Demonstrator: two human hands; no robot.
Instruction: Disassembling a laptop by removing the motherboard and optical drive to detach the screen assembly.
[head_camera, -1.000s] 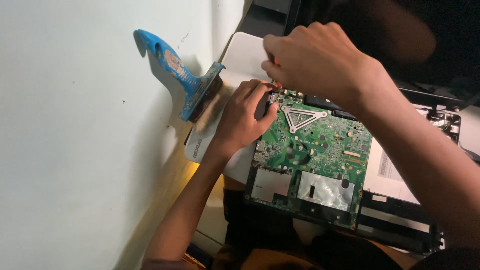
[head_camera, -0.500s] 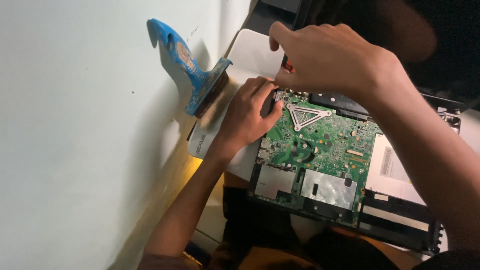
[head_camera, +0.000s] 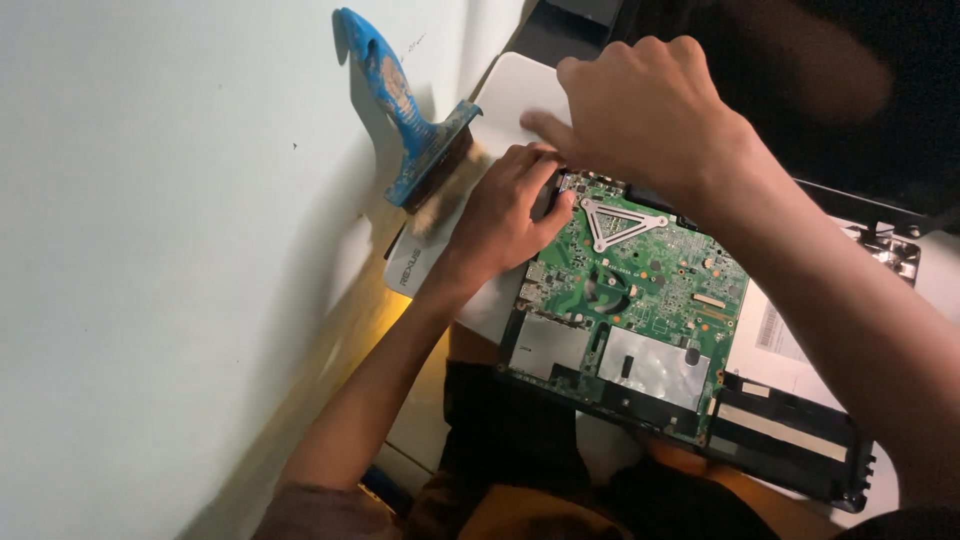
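The pale wall (head_camera: 160, 250) fills the whole left half of the frame. Leaning against it in the upper middle is a blue-handled brush (head_camera: 405, 130), handle up, its bristles resting down on the corner of a white laptop case (head_camera: 500, 100) that lies flat beneath my hands.

On that case, from the centre to the lower right of the frame, sits the green circuit board (head_camera: 640, 300), tilted so its long side runs down toward the right. It carries a silver three-armed bracket (head_camera: 620, 222) near its upper end and two dull metal shields (head_camera: 655, 365) near its lower end. A black plastic frame (head_camera: 790, 440) runs along its lower right edge, with a white panel showing beyond it.

My right hand (head_camera: 650, 120) comes in from the upper right and hovers curled over the board's top corner, its forefinger stretched out on the white case; I cannot tell whether it grips anything under the knuckles. My left hand (head_camera: 500, 215) comes up from the bottom of the frame and is pressed on the board's upper left corner, thumb against the edge. The two hands are close together, nearly touching, at that same corner.
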